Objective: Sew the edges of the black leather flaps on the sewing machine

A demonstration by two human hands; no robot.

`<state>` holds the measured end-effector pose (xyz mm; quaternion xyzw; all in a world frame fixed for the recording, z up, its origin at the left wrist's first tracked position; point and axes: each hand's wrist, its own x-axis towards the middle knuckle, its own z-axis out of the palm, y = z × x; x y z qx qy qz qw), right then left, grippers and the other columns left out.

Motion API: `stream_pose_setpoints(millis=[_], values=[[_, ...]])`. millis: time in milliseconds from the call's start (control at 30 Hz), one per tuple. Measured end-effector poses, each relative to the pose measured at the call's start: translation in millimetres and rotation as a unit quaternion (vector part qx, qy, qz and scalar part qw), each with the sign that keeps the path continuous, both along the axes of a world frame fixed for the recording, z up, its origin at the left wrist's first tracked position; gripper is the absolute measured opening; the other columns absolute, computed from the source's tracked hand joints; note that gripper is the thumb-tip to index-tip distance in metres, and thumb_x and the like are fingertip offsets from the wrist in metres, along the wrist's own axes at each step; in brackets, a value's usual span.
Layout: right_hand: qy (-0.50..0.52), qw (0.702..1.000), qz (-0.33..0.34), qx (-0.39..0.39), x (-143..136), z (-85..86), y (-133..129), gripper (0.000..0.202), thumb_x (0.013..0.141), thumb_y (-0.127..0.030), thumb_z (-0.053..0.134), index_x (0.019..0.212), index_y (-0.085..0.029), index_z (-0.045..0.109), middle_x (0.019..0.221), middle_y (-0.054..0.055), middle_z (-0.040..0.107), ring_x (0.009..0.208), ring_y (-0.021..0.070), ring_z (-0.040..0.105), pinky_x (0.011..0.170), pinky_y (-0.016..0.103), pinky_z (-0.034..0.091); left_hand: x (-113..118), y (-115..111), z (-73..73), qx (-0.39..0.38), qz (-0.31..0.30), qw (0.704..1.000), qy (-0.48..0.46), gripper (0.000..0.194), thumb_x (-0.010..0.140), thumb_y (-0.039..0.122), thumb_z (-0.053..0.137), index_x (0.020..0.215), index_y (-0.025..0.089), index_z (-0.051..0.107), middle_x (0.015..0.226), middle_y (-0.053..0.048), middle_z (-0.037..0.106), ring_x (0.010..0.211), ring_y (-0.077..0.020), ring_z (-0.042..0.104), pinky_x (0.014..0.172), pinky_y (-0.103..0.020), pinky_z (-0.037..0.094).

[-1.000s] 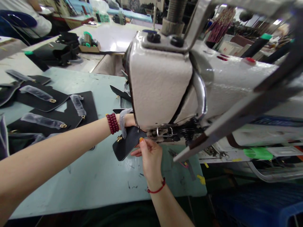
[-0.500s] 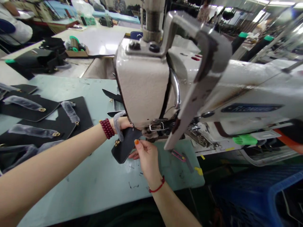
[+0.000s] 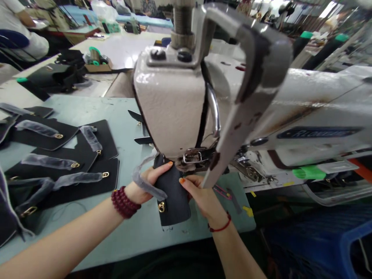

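Observation:
A black leather panel [image 3: 176,199] with a gold clasp [image 3: 161,206] lies under the head of a white sewing machine [image 3: 171,100], its far end hidden there. My left hand [image 3: 147,182] holds its left edge, thumb flat on top. A plastic-wrapped strap [image 3: 145,184] loops from the panel over that hand. My right hand [image 3: 200,193] pinches the right edge between thumb and fingers, close to the machine's presser area. The needle cannot be made out.
Several black panels [image 3: 54,133] with wrapped straps lie on the left of the pale green table [image 3: 116,240]. Near its right end are a pink-handled tool [image 3: 223,192] and yellow scraps [image 3: 248,210]. A blue crate [image 3: 305,240] stands lower right. Another person [image 3: 24,35] sits far left.
The panel has turned and come toward me, so more of it shows. My left hand has moved back from under the machine head. My right hand has shifted right along with the panel's edge.

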<state>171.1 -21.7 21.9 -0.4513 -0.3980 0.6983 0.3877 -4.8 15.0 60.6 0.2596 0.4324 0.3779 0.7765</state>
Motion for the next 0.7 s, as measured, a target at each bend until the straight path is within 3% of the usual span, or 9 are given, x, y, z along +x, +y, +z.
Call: stream_pose_setpoints(millis=[133, 267, 367, 567, 700], values=[[-0.029, 0.999, -0.002, 0.026, -3.6, 3.9, 0.2, 0.042, 0.087, -0.048, 0.065, 0.063, -0.015, 0.056, 0.055, -0.004, 0.049, 0.049, 0.0076, 0.046, 0.046, 0.017, 0.037, -1.7, 3.1, -5.1, -0.027, -0.022, 0.999, -0.022, 0.024, 0.065, 0.03, 0.086, 0.081, 0.015, 0.075, 0.077, -0.006, 0.078, 0.072, -0.0219, 0.074, 0.08, -0.036, 0.061], [-0.049, 0.998, -0.012, 0.029, -7.5, 7.1, -3.2, 0.041, 0.087, -0.049, 0.063, 0.066, -0.015, 0.056, 0.056, -0.003, 0.048, 0.048, 0.0081, 0.045, 0.046, 0.018, 0.036, -5.9, 9.6, -5.7, -0.003, -0.063, 0.998, -0.024, 0.032, 0.07, 0.025, 0.084, 0.095, 0.01, 0.074, 0.086, -0.008, 0.079, 0.076, -0.0197, 0.074, 0.075, -0.03, 0.062], [-0.071, 0.997, -0.011, 0.032, -6.6, 9.7, -5.3, 0.039, 0.087, -0.048, 0.061, 0.067, -0.014, 0.057, 0.058, -0.002, 0.049, 0.051, 0.0094, 0.047, 0.048, 0.019, 0.037, -5.0, 10.2, -3.9, -0.011, -0.057, 0.998, -0.022, 0.033, 0.069, 0.024, 0.085, 0.098, 0.011, 0.075, 0.083, -0.007, 0.079, 0.072, -0.0177, 0.073, 0.069, -0.026, 0.061], [-0.098, 0.994, -0.006, 0.046, -5.2, 16.7, -6.9, 0.037, 0.086, -0.046, 0.06, 0.067, -0.014, 0.057, 0.059, -0.002, 0.048, 0.053, 0.0098, 0.045, 0.048, 0.02, 0.035, -2.7, 10.1, -6.6, -0.027, -0.047, 0.998, -0.031, 0.04, 0.07, 0.024, 0.085, 0.107, 0.015, 0.075, 0.085, -0.005, 0.08, 0.072, -0.0167, 0.074, 0.07, -0.026, 0.061], [-0.098, 0.994, -0.012, 0.052, -6.5, 15.9, -5.9, 0.038, 0.088, -0.045, 0.059, 0.066, -0.015, 0.055, 0.058, -0.002, 0.044, 0.053, 0.0095, 0.042, 0.049, 0.021, 0.032, -3.6, 10.3, -2.7, -0.024, -0.047, 0.998, -0.027, 0.037, 0.063, 0.028, 0.089, 0.095, 0.015, 0.077, 0.081, -0.005, 0.079, 0.073, -0.0171, 0.073, 0.072, -0.027, 0.061]])
